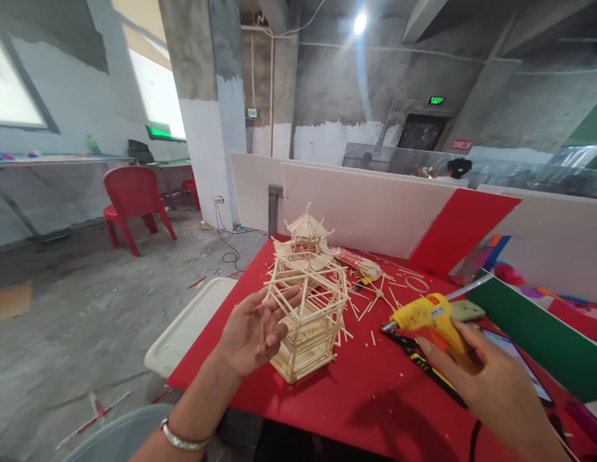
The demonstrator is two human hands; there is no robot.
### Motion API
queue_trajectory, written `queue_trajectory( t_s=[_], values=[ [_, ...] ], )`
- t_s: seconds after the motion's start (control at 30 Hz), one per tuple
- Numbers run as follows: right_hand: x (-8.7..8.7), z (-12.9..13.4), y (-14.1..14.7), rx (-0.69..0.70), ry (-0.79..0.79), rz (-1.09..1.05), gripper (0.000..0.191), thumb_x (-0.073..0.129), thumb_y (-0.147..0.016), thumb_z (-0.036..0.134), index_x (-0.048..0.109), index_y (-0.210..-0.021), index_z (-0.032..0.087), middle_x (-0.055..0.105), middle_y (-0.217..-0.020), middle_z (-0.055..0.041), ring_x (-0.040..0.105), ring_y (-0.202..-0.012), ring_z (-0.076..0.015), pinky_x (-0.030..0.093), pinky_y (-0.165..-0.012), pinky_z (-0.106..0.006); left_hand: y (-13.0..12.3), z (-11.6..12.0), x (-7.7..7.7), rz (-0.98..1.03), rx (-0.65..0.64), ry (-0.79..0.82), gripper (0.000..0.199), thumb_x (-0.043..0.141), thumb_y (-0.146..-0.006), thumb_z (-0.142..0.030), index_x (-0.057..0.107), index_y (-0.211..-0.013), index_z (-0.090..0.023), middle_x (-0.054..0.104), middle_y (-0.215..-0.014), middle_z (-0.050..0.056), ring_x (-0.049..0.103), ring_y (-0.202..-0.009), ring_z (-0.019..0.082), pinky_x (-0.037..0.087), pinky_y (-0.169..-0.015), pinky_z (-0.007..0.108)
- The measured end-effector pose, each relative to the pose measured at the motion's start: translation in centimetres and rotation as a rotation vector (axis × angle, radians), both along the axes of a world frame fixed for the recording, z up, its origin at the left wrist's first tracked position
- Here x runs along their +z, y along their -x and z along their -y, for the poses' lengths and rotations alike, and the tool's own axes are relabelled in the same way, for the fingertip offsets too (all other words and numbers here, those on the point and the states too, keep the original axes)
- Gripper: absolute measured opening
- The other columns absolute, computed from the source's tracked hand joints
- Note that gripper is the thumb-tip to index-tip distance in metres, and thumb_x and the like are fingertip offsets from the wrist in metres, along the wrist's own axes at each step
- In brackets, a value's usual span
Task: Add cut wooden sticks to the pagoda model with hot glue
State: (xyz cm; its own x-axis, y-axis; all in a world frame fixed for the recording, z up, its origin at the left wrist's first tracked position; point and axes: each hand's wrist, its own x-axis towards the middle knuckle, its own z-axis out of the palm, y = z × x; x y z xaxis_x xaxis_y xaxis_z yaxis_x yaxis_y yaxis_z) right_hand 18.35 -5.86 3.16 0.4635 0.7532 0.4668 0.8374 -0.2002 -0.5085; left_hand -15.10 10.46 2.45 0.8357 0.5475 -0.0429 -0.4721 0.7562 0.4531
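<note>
A hexagonal tower frame of thin wooden sticks (311,327) stands upright on the red tabletop (366,404). My left hand (253,333) is at its left side, palm turned up, with fingers apart and loosely bent. The fingertips reach the upper sticks; whether they press on them I cannot tell. In my right hand (491,385) is a yellow glue gun (423,314), its nozzle pointing left towards the tower but apart from it. Behind the tower rises a stick pavilion with a pointed roof (307,228), partly hidden.
Black-and-yellow pliers (436,375) lie below the glue gun, near a phone (517,366). Loose sticks (378,292) and a plastic pack of sticks (356,262) are behind. A green board (534,327) stands at right. At left are a white lid (187,327) and a red chair (135,199).
</note>
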Motion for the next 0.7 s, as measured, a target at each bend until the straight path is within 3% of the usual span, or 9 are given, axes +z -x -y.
queue_trajectory(
  t_s=[0.2,0.3,0.37,0.5,0.7],
  values=[
    [-8.6,4.0,-0.2,-0.075,0.213,-0.151,0.055,0.066,-0.065,0.070,0.072,-0.092,0.022,0.078,-0.094,-0.0100,0.074,-0.081,-0.0280,0.058,-0.064,-0.031,-0.1,0.1,0.2,-0.025,0.032,-0.014,0.058,0.041,-0.098,-0.039,0.038,-0.149,-0.011,0.072,-0.116,0.022,0.057,-0.046,0.012,0.043,-0.032,0.018],
    [-12.7,4.7,0.6,-0.053,0.289,-0.133,0.046,0.062,-0.072,0.064,0.073,-0.093,0.024,0.078,-0.098,-0.0100,0.075,-0.085,-0.0286,0.058,-0.072,-0.033,-0.1,0.0,0.2,-0.026,0.038,-0.024,0.058,0.041,-0.098,-0.039,0.039,-0.149,-0.011,0.071,-0.117,0.022,0.057,-0.046,0.012,0.043,-0.032,0.018],
    [-14.5,4.6,1.0,-0.030,0.352,-0.120,0.041,0.059,-0.077,0.058,0.072,-0.096,0.024,0.078,-0.098,-0.0092,0.075,-0.084,-0.0272,0.058,-0.073,-0.033,-0.1,0.0,0.2,-0.030,0.048,-0.026,0.058,0.041,-0.098,-0.039,0.040,-0.148,-0.011,0.071,-0.119,0.022,0.056,-0.046,0.011,0.042,-0.031,0.017],
    [-16.3,4.1,1.1,-0.031,0.421,-0.033,0.044,0.053,-0.082,0.053,0.071,-0.106,0.021,0.075,-0.108,-0.0115,0.073,-0.094,-0.0281,0.057,-0.079,-0.036,0.0,0.0,0.0,-0.041,0.055,-0.030,0.056,0.040,-0.097,-0.038,0.043,-0.147,-0.011,0.070,-0.122,0.023,0.056,-0.046,0.011,0.041,-0.031,0.017],
    [-17.0,3.7,1.6,0.005,0.393,0.169,0.046,0.051,-0.086,0.050,0.072,-0.111,0.018,0.071,-0.115,-0.0132,0.066,-0.110,-0.0288,0.053,-0.091,-0.037,0.0,-0.1,-0.2,-0.057,0.066,-0.026,0.056,0.039,-0.097,-0.038,0.044,-0.147,-0.012,0.070,-0.122,0.022,0.054,-0.045,0.011,0.040,-0.031,0.018]
  ],
)
